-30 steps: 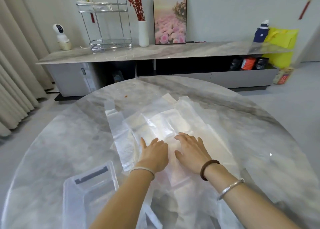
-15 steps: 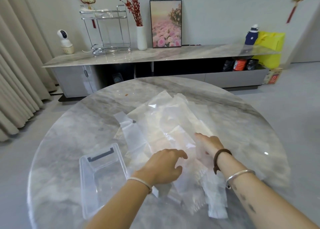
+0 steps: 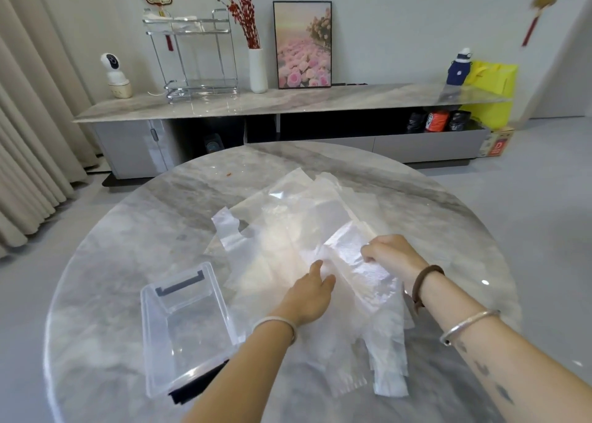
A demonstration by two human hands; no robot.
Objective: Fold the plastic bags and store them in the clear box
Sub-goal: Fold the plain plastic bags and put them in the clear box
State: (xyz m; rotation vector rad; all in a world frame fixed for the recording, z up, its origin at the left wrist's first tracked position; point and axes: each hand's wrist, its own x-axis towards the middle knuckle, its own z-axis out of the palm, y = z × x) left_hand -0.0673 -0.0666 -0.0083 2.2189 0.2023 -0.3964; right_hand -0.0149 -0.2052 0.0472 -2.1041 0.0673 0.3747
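Several translucent white plastic bags (image 3: 288, 227) lie overlapping in the middle of the round marble table (image 3: 105, 262). My right hand (image 3: 392, 256) is closed on the top bag's right edge and holds it lifted, folded over toward the left. My left hand (image 3: 309, 296) lies flat with fingers together, pressing down on the bags just left of the lifted flap. The clear box (image 3: 189, 329) stands empty on the table to the left of my left forearm, with black handle clips at its ends.
Bag handles (image 3: 389, 365) trail toward the table's near edge. Beyond the table is a long low marble cabinet (image 3: 288, 100) with a wire rack, vase, picture and camera. Curtains hang at the left.
My right hand went from lying flat on the bags to gripping the top bag's right side and lifting it over. My left hand shifted slightly right. The view tilted up and back.
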